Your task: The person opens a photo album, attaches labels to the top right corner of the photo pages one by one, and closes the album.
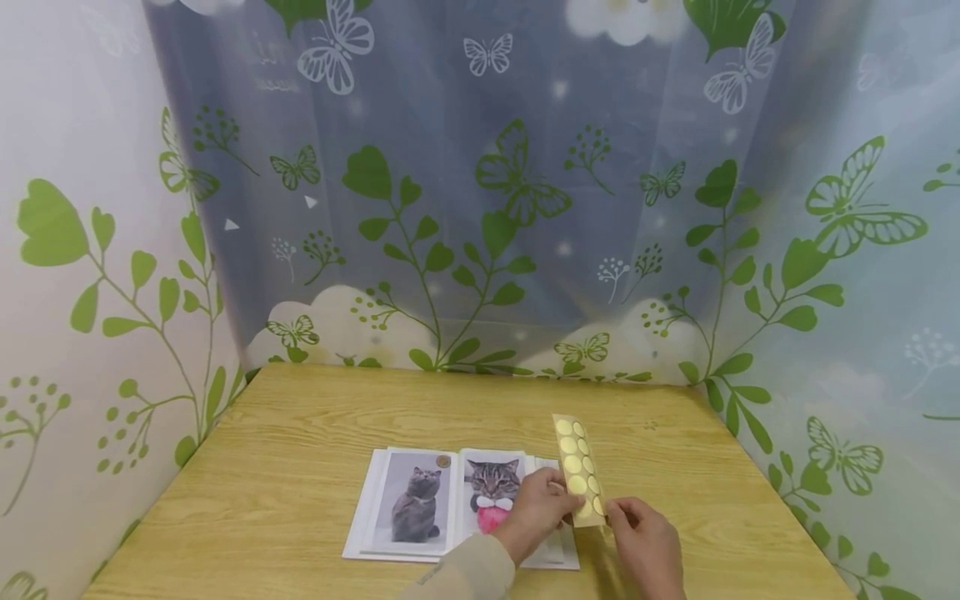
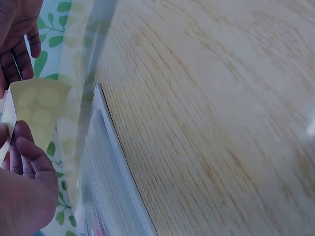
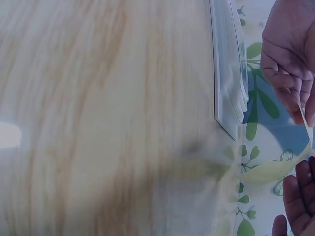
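Observation:
My left hand (image 1: pixel 536 510) grips a narrow sheet of round gold stickers (image 1: pixel 573 467) near its lower end, thumb on the front. The sheet stands tilted up above the table, and its pale back shows in the left wrist view. At the sheet's lower right corner, the thumb and forefinger of my right hand (image 1: pixel 647 542) pinch the edge. Below the left hand an open photo album (image 1: pixel 358 533) lies on the table. A grey cat photo (image 1: pixel 416 504) fills its left page, with a small gold round sticker (image 1: pixel 443 461) at the top right. The left forearm partly hides the right page's tabby cat photo (image 1: pixel 495 479).
The wood-grain table (image 1: pixel 262 467) extends around the album on all sides. Behind it and at both sides hang curtains (image 1: pixel 450 250) printed with green leaves and butterflies.

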Tool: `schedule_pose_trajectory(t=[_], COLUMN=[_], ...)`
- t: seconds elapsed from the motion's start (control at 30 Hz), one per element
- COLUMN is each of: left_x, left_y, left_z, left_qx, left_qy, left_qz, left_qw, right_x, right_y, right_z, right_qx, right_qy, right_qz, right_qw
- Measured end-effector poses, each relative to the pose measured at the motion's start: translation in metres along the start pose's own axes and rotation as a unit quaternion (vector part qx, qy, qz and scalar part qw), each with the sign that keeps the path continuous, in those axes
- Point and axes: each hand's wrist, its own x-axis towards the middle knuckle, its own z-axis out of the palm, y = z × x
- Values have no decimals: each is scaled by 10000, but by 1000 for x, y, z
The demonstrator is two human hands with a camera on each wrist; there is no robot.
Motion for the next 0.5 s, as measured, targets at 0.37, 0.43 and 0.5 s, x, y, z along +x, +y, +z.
schedule_pose_trajectory(t=[0.37, 0.43, 0.5], left_x=[0, 0, -1], left_y=[0, -1, -2], left_z=[1, 1, 2], left_qx=[96, 94, 87], left_qy=[257, 271, 275], left_qz=[8, -18, -74], left_qw=[9996, 9996, 9996], right_x=[0, 0, 1], right_y=[4, 5, 7], right_z=[-5, -7, -8], right_qx=[271, 344, 378], right_qy=[18, -4, -10], right_qz=[309, 378, 368], right_qw=[9992, 9987, 9986])
